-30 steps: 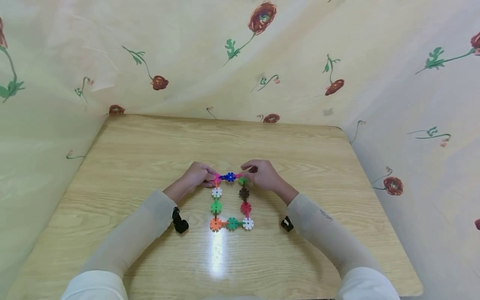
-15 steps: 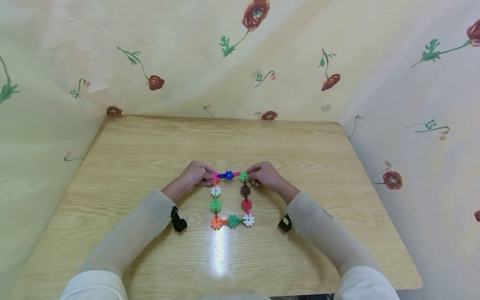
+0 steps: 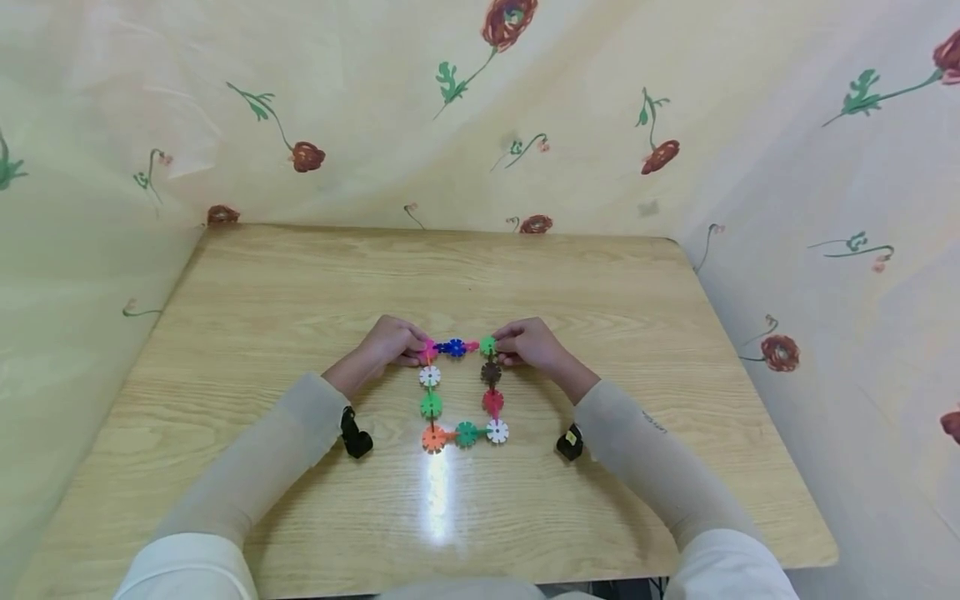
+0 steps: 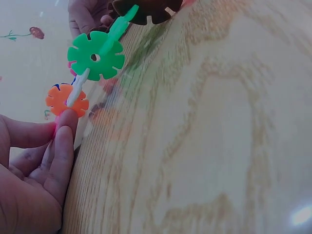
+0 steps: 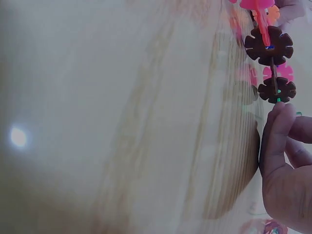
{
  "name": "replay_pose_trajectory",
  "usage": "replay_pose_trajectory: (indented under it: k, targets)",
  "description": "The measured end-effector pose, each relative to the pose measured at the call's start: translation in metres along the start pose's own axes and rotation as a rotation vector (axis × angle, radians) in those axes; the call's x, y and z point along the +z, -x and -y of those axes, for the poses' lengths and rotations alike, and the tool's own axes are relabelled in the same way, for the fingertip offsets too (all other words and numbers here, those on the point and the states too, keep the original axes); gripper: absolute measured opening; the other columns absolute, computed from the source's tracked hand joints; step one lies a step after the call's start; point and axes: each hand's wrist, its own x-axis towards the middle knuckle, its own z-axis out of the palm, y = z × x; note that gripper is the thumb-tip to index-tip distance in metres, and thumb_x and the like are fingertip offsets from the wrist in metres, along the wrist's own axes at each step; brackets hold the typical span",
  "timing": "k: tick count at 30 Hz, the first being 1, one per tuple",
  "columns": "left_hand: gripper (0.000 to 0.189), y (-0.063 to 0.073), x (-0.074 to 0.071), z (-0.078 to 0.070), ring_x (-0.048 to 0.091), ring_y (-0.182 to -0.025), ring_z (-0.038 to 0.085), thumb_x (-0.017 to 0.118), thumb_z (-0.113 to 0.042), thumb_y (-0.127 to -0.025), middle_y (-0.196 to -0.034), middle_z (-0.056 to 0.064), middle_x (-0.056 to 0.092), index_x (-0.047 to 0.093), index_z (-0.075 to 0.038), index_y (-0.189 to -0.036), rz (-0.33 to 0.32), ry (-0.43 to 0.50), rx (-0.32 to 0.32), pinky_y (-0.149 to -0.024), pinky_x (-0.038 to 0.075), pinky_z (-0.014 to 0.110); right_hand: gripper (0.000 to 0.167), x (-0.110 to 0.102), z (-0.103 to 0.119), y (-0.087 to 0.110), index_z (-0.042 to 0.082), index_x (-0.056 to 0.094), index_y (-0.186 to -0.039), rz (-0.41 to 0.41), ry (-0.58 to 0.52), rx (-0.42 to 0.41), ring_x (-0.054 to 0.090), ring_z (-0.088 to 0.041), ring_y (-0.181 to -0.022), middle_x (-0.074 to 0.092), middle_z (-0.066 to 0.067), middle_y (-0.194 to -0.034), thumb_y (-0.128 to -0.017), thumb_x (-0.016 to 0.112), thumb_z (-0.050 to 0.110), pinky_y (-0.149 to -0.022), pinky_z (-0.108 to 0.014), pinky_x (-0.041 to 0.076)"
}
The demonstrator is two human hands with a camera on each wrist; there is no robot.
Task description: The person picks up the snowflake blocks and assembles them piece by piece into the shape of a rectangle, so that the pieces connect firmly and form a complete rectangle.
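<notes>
Notched plastic discs, slotted together edge to edge, form a rectangular ring in the middle of the table in the head view. At its far left corner my left hand pinches a pink disc between thumb and fingers. My right hand grips a green disc at the far right corner. Between them runs a far side with a blue disc and a small pink disc seen edge-on, right beside the green one. In the left wrist view, an orange disc stands just above my left fingertips.
The ring's near side holds an orange disc, a teal disc and a white disc. All this is on a wood-grain table. Flower-printed cloth surrounds its back and sides.
My right hand has lowered its raised fingers and now grips the green disc from the right. That disc shows more fully. My left hand keeps its hold on the pink disc.
</notes>
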Motion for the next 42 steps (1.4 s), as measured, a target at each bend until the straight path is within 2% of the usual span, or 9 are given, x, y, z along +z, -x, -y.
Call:
replay_pose_trajectory:
  k: [10, 15, 22, 31, 36, 39, 42]
  targets:
    - [0.020, 0.000, 0.000, -0.001, 0.067, -0.061, 0.013, 0.066, 0.002, -0.092, -0.082, 0.010, 0.073, 0.073, 0.004, -0.111, -0.002, -0.022, 0.004, -0.059, 0.058, 0.025, 0.023, 0.004, 0.002, -0.004, -0.005, 0.068, -0.120, 0.020, -0.002, -0.004, 0.065, -0.013, -0.069, 0.070, -0.014, -0.096, -0.099, 0.063, 0.002, -0.065, -0.024, 0.058]
    - [0.020, 0.002, -0.001, -0.003, 0.067, -0.063, 0.013, 0.066, 0.000, -0.095, -0.085, 0.011, 0.073, 0.072, 0.004, -0.114, 0.014, -0.028, 0.010, -0.061, 0.059, 0.025, 0.024, 0.006, 0.003, -0.004, -0.008, 0.067, -0.121, 0.025, -0.027, -0.015, 0.066, -0.012, -0.069, 0.070, -0.015, -0.096, -0.098, 0.062, 0.000, -0.065, -0.024, 0.058]
    - [0.020, 0.002, 0.000, -0.002, 0.066, -0.065, 0.012, 0.066, 0.001, -0.096, -0.091, 0.012, 0.072, 0.073, 0.004, -0.115, 0.007, -0.030, 0.018, -0.060, 0.058, 0.024, 0.026, 0.007, 0.002, -0.005, -0.011, 0.067, -0.121, 0.039, -0.054, -0.034, 0.069, -0.011, -0.072, 0.071, -0.018, -0.104, -0.097, 0.064, -0.001, -0.070, -0.024, 0.059]
    - [0.018, -0.001, 0.002, -0.001, 0.066, -0.062, 0.012, 0.065, 0.003, -0.095, -0.089, 0.013, 0.072, 0.073, 0.005, -0.112, -0.025, -0.029, 0.028, -0.057, 0.057, 0.023, 0.025, 0.009, 0.002, -0.006, -0.011, 0.068, -0.120, 0.013, -0.118, -0.025, 0.069, -0.012, -0.072, 0.073, -0.016, -0.096, -0.097, 0.064, -0.001, -0.071, -0.025, 0.060]
    - [0.023, 0.007, 0.002, 0.001, 0.070, -0.070, 0.014, 0.061, 0.003, -0.098, -0.099, 0.017, 0.072, 0.067, 0.008, -0.119, -0.040, 0.031, 0.013, -0.066, 0.060, 0.025, 0.032, 0.003, 0.005, -0.008, -0.010, 0.062, -0.128, 0.014, -0.096, -0.065, 0.071, -0.014, -0.078, 0.072, -0.019, -0.104, -0.100, 0.062, 0.003, -0.075, -0.028, 0.060]
    - [0.024, 0.016, 0.002, 0.003, 0.072, -0.073, 0.016, 0.059, 0.002, -0.100, -0.106, 0.020, 0.070, 0.063, 0.010, -0.122, -0.058, 0.076, 0.002, -0.073, 0.060, 0.028, 0.033, -0.007, 0.006, -0.006, -0.010, 0.062, -0.128, -0.044, -0.071, -0.099, 0.071, -0.017, -0.081, 0.071, -0.023, -0.107, -0.100, 0.063, 0.006, -0.076, -0.031, 0.060]
    - [0.021, 0.027, -0.001, 0.006, 0.072, -0.070, 0.016, 0.059, -0.002, -0.101, -0.101, 0.020, 0.071, 0.064, 0.010, -0.118, -0.088, 0.045, -0.007, -0.071, 0.060, 0.028, 0.031, -0.022, 0.004, -0.002, -0.010, 0.063, -0.125, -0.119, -0.035, -0.119, 0.071, -0.020, -0.086, 0.069, -0.025, -0.110, -0.100, 0.063, 0.009, -0.077, -0.032, 0.060]
